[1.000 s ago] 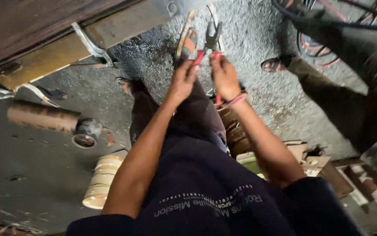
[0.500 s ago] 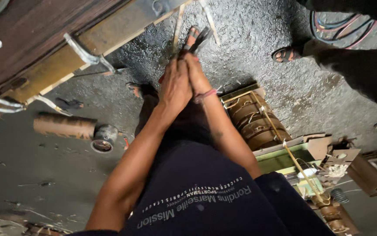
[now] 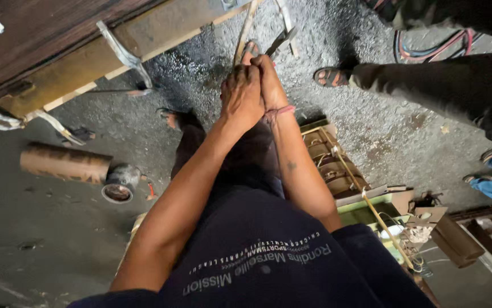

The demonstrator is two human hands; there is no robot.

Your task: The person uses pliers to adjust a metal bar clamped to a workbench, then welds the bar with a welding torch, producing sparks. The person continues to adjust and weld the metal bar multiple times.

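Note:
My left hand point(image 3: 239, 98) and my right hand point(image 3: 270, 84) are pressed together in front of me, both clenched on the handles of a pair of pliers point(image 3: 280, 41). Only a bit of red handle and the dark jaws stick out past my fingers. The jaws point at a pale flat strip point(image 3: 246, 27) that runs up toward a yellow beam point(image 3: 86, 63); a second strip point(image 3: 284, 16) lies beside it. A red thread is tied around my right wrist. My own dark-trousered legs and sandalled foot point(image 3: 171, 118) are below my arms.
Another person's sandalled foot point(image 3: 330, 76) and dark trouser leg point(image 3: 428, 85) stand at the right, near red and blue cables point(image 3: 428, 43). A wound-coil assembly point(image 3: 331, 165) and green box point(image 3: 371, 208) lie at my right. A cardboard tube point(image 3: 66, 162) and round can point(image 3: 117, 185) lie left.
My hands, apart on the spread plier handles a second ago, have come together and squeezed the handles shut. The view has shifted, so the other person's leg now shows further down.

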